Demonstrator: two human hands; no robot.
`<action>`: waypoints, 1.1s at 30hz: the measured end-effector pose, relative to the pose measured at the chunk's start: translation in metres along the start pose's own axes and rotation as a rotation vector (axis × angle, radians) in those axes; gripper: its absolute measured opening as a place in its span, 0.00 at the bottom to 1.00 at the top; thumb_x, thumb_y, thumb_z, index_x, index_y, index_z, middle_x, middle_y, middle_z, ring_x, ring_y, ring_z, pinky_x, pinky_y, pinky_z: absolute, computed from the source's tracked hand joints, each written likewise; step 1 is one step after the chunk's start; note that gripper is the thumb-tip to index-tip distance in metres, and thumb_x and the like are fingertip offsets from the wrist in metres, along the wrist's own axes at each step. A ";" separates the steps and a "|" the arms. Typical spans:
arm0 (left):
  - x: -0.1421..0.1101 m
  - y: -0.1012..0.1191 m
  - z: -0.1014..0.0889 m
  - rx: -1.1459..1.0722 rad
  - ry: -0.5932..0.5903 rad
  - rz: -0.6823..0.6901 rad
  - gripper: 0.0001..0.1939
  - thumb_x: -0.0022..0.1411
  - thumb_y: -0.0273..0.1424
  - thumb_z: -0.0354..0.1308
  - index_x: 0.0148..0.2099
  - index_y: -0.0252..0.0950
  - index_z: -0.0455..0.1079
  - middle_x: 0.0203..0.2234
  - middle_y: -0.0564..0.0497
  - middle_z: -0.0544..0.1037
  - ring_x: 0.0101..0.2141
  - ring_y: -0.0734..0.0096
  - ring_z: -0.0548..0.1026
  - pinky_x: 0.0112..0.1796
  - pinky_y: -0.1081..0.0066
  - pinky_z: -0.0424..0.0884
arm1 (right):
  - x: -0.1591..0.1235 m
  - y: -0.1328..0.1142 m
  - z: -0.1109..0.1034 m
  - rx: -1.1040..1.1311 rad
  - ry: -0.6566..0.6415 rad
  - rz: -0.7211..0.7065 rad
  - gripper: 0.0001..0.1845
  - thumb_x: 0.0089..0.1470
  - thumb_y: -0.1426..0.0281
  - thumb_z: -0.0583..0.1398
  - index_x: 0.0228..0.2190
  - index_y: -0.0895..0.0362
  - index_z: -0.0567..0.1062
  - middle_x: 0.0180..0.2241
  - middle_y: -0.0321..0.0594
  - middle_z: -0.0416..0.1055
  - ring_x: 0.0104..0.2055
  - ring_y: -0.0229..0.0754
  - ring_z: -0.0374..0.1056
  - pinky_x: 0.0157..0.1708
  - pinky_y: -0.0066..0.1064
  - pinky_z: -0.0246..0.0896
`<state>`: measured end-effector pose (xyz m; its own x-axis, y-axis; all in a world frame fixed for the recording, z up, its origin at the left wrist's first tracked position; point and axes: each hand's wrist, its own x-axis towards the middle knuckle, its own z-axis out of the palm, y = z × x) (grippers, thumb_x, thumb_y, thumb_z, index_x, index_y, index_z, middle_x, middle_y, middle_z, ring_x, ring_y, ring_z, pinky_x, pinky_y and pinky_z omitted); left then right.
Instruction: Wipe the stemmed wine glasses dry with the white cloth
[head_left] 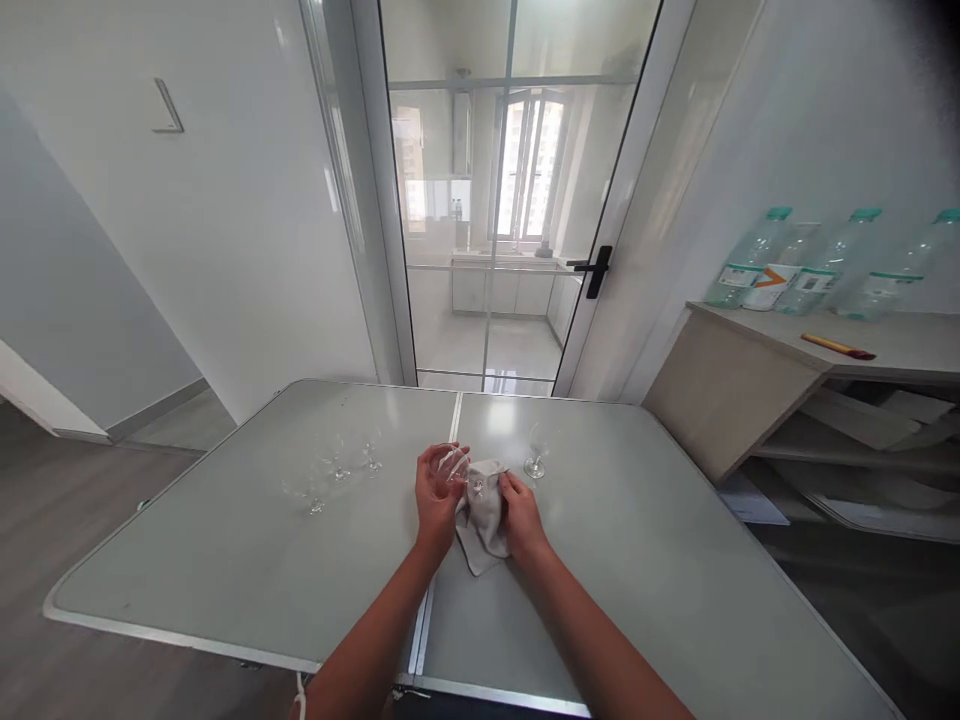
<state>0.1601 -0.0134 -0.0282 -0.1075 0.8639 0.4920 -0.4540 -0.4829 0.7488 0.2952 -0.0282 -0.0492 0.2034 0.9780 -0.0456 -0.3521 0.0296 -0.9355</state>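
My left hand point(437, 492) is curled around the bowl of a small clear stemmed glass point(454, 463), held tilted above the middle of the grey table point(225, 560). My right hand point(520, 512) grips a pale grey cloth point(482, 520) that hangs between both hands and touches the glass's stem end. Three more clear glasses stand on the table to the left: one point(314, 497), one point(339, 462) and one point(372, 456). Another glass point(536, 455) stands just right of the cloth.
A glass door point(510, 200) with a black handle point(596, 270) is behind the table. A wooden shelf unit point(750, 390) stands at the right, with several plastic bottles point(817, 265) and a yellow-handled tool point(836, 346) on top.
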 end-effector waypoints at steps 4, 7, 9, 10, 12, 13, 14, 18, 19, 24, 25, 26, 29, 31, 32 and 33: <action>-0.005 -0.002 0.004 0.048 -0.072 -0.003 0.30 0.60 0.38 0.70 0.60 0.45 0.62 0.57 0.42 0.70 0.59 0.48 0.73 0.59 0.48 0.69 | -0.003 -0.006 0.004 0.265 -0.194 0.241 0.21 0.46 0.58 0.73 0.40 0.55 0.80 0.33 0.38 0.78 0.29 0.40 0.69 0.31 0.31 0.64; -0.007 -0.003 0.006 0.045 -0.123 -0.012 0.30 0.59 0.37 0.71 0.60 0.45 0.62 0.56 0.42 0.70 0.59 0.49 0.73 0.59 0.47 0.70 | -0.006 -0.013 0.004 0.290 -0.137 0.201 0.17 0.42 0.65 0.74 0.37 0.55 0.81 0.34 0.38 0.80 0.30 0.41 0.71 0.31 0.31 0.64; -0.007 -0.003 0.005 0.045 -0.097 0.001 0.30 0.59 0.37 0.71 0.59 0.45 0.62 0.56 0.42 0.70 0.59 0.49 0.73 0.59 0.48 0.70 | -0.006 -0.017 0.003 0.293 -0.136 0.199 0.12 0.41 0.67 0.72 0.30 0.56 0.81 0.31 0.38 0.79 0.32 0.42 0.71 0.32 0.31 0.65; -0.006 -0.003 0.005 0.045 -0.074 0.009 0.30 0.60 0.38 0.70 0.59 0.45 0.62 0.56 0.42 0.70 0.59 0.48 0.73 0.59 0.48 0.69 | -0.005 -0.018 0.002 0.300 -0.136 0.206 0.10 0.41 0.66 0.71 0.27 0.56 0.79 0.29 0.38 0.78 0.31 0.42 0.70 0.32 0.31 0.65; -0.005 -0.003 0.003 0.038 -0.036 0.011 0.30 0.60 0.39 0.70 0.60 0.45 0.62 0.56 0.42 0.71 0.59 0.48 0.73 0.59 0.49 0.69 | -0.004 -0.017 0.002 0.309 -0.126 0.230 0.13 0.44 0.60 0.70 0.25 0.56 0.77 0.27 0.38 0.76 0.30 0.42 0.70 0.31 0.31 0.66; -0.005 -0.003 0.003 0.031 -0.031 0.003 0.30 0.60 0.39 0.70 0.60 0.45 0.62 0.56 0.42 0.71 0.59 0.48 0.73 0.59 0.50 0.69 | -0.004 -0.016 0.003 0.306 -0.115 0.238 0.15 0.45 0.58 0.70 0.24 0.57 0.76 0.26 0.38 0.75 0.29 0.41 0.69 0.30 0.31 0.66; -0.004 -0.003 0.002 0.021 -0.035 -0.008 0.30 0.59 0.39 0.71 0.59 0.45 0.63 0.56 0.42 0.71 0.59 0.48 0.73 0.59 0.50 0.68 | -0.004 -0.015 0.003 0.296 -0.108 0.242 0.17 0.45 0.56 0.71 0.25 0.57 0.76 0.26 0.37 0.75 0.28 0.40 0.68 0.30 0.31 0.66; -0.005 -0.006 0.000 -0.020 -0.100 -0.087 0.33 0.57 0.42 0.72 0.61 0.44 0.63 0.57 0.42 0.72 0.58 0.47 0.74 0.59 0.49 0.69 | -0.006 -0.011 0.006 0.251 -0.164 0.273 0.24 0.36 0.58 0.76 0.31 0.57 0.77 0.27 0.35 0.75 0.27 0.38 0.67 0.27 0.29 0.63; -0.006 -0.007 0.000 -0.020 -0.121 -0.105 0.34 0.57 0.43 0.72 0.61 0.44 0.63 0.57 0.41 0.72 0.58 0.47 0.74 0.58 0.49 0.70 | -0.006 -0.012 0.006 0.226 -0.198 0.275 0.25 0.35 0.57 0.77 0.32 0.57 0.77 0.27 0.35 0.75 0.27 0.38 0.67 0.27 0.29 0.63; -0.009 -0.011 0.000 0.003 -0.235 -0.132 0.34 0.55 0.39 0.74 0.60 0.43 0.65 0.56 0.40 0.73 0.59 0.45 0.73 0.56 0.50 0.72 | -0.001 -0.013 -0.001 0.095 -0.212 0.219 0.23 0.33 0.56 0.75 0.24 0.60 0.77 0.18 0.33 0.67 0.21 0.35 0.59 0.24 0.28 0.57; -0.010 -0.012 0.001 0.006 -0.245 -0.133 0.33 0.55 0.38 0.74 0.60 0.43 0.65 0.56 0.40 0.73 0.59 0.45 0.73 0.56 0.50 0.72 | 0.002 -0.012 -0.003 0.077 -0.178 0.203 0.22 0.33 0.57 0.75 0.23 0.60 0.77 0.17 0.33 0.67 0.21 0.35 0.58 0.23 0.28 0.55; -0.010 -0.013 0.002 0.007 -0.247 -0.133 0.33 0.55 0.37 0.74 0.60 0.44 0.65 0.56 0.40 0.73 0.59 0.45 0.73 0.56 0.50 0.72 | 0.004 -0.010 -0.005 0.052 -0.141 0.181 0.21 0.33 0.58 0.75 0.22 0.60 0.77 0.17 0.33 0.66 0.20 0.35 0.57 0.23 0.29 0.53; -0.009 -0.014 0.005 0.010 -0.190 -0.120 0.32 0.56 0.37 0.73 0.59 0.45 0.64 0.56 0.42 0.72 0.58 0.46 0.74 0.56 0.49 0.72 | 0.008 -0.009 -0.012 -0.038 -0.019 0.085 0.17 0.38 0.59 0.73 0.20 0.59 0.78 0.17 0.34 0.67 0.22 0.38 0.59 0.24 0.29 0.51; -0.007 -0.014 0.005 0.050 -0.100 -0.101 0.31 0.57 0.38 0.72 0.58 0.45 0.63 0.57 0.43 0.71 0.58 0.48 0.74 0.56 0.51 0.72 | 0.006 -0.012 -0.013 -0.093 0.058 0.003 0.12 0.42 0.61 0.71 0.22 0.58 0.80 0.21 0.36 0.72 0.28 0.42 0.64 0.27 0.30 0.55; -0.006 -0.014 0.005 0.084 -0.044 -0.088 0.31 0.57 0.37 0.72 0.58 0.45 0.63 0.57 0.43 0.71 0.59 0.50 0.74 0.56 0.53 0.73 | 0.003 -0.016 -0.013 -0.129 0.094 -0.061 0.10 0.45 0.62 0.69 0.26 0.57 0.82 0.26 0.38 0.75 0.32 0.44 0.67 0.31 0.30 0.58; -0.006 -0.013 0.005 0.118 0.009 -0.075 0.30 0.57 0.37 0.72 0.58 0.45 0.63 0.57 0.43 0.71 0.59 0.51 0.73 0.55 0.55 0.73 | 0.000 -0.019 -0.012 -0.168 0.116 -0.136 0.09 0.49 0.63 0.68 0.31 0.55 0.84 0.32 0.40 0.79 0.38 0.47 0.69 0.35 0.32 0.61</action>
<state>0.1711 -0.0127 -0.0384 -0.0848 0.8993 0.4290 -0.3543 -0.4296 0.8306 0.3127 -0.0313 -0.0351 0.3451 0.9370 0.0539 -0.1592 0.1150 -0.9805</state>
